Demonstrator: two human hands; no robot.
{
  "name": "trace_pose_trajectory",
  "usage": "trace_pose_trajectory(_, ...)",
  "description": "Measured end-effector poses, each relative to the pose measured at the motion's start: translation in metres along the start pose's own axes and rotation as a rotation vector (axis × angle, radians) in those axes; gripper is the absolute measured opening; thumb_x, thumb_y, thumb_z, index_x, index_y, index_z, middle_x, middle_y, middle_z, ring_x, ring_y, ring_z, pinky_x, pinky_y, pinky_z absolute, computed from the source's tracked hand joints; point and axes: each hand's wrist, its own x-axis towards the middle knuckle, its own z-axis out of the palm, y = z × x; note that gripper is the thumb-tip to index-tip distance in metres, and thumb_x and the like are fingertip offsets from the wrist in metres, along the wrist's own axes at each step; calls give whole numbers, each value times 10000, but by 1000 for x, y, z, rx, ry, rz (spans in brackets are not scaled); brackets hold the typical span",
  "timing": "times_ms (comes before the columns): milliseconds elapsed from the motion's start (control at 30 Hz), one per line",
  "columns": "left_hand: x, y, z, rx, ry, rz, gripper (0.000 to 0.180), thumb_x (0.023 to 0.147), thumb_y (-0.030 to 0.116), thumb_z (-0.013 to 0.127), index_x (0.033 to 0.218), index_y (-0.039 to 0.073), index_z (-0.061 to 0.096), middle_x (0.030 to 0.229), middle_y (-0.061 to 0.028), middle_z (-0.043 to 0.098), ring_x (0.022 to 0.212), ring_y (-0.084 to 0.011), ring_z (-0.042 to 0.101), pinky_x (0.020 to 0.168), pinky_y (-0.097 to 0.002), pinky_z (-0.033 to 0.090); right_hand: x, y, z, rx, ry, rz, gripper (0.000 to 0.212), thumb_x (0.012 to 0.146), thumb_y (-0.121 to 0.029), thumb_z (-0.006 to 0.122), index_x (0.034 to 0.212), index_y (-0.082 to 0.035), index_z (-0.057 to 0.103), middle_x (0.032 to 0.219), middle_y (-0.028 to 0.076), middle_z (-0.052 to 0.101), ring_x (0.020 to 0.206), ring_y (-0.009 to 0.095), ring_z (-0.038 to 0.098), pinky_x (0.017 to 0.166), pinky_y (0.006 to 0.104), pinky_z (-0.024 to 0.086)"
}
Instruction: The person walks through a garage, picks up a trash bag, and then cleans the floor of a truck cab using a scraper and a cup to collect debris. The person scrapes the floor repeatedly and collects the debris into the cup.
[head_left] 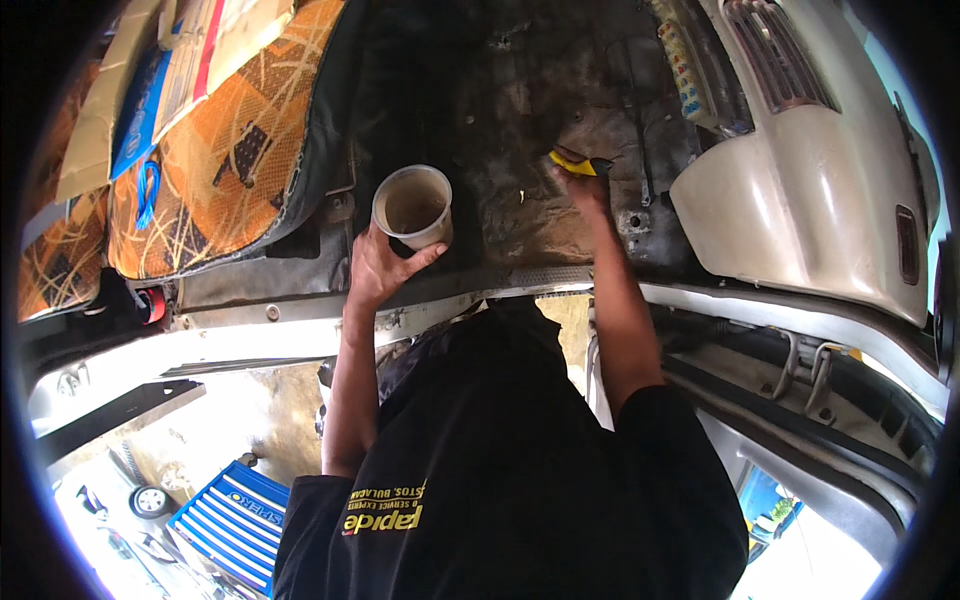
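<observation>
My left hand [378, 268] is wrapped round a round, pale plastic tub [415, 238], thumb along its near side. The tub is tilted, its open top facing me, and the inside looks greyish brown; I cannot make out what it contains. Over to the right, my right hand [582, 188] grips what looks like a yellow-and-black sponge [570, 160]. It is at the dirty, brown-stained floor [540, 215] of a vehicle; whether it presses on the floor is hard to tell.
At left stands a seat [215, 190] with orange patterned cover, cardboard [90, 150] and a blue cord [147, 195] on it. A beige panel [770, 200] curves along the right. The door sill [250, 338] crosses in front of me. A blue slatted cabinet [235, 520] stands outside, lower left.
</observation>
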Motion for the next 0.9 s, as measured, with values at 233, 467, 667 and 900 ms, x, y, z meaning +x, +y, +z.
trace_pose_trajectory(233,3,0,1,0,-30,-37,893,740,504,950,1372,6,562,1199,-222,746,1103,-386,742,919,-481,602,-11,25,25,-678,75,223,596,878,-435,830,1303,-37,700,1202,169,762,1101,334,727,915,413,559)
trace_pose_trajectory(467,5,-2,2,42,-67,-106,817,738,472,959,1314,5,617,1176,-201,761,1082,-355,756,923,-459,606,42,-9,-43,-242,132,273,390,974,-164,753,1343,-49,703,1129,28,774,890,152,712,812,319,589)
trace_pose_trajectory(667,6,-3,1,62,-110,-131,980,697,533,964,1417,19,541,1207,-216,740,1066,-388,751,887,-482,618,44,-40,-41,-449,113,465,425,921,-177,816,1314,-52,714,1123,33,754,964,134,706,863,292,555)
trace_pose_trajectory(900,9,-2,0,71,-132,-137,970,695,528,967,1408,21,549,1187,-207,742,1031,-388,757,859,-479,625,77,-8,-86,-422,-174,268,391,958,-125,779,1330,-32,703,1231,95,765,1002,137,718,916,293,563)
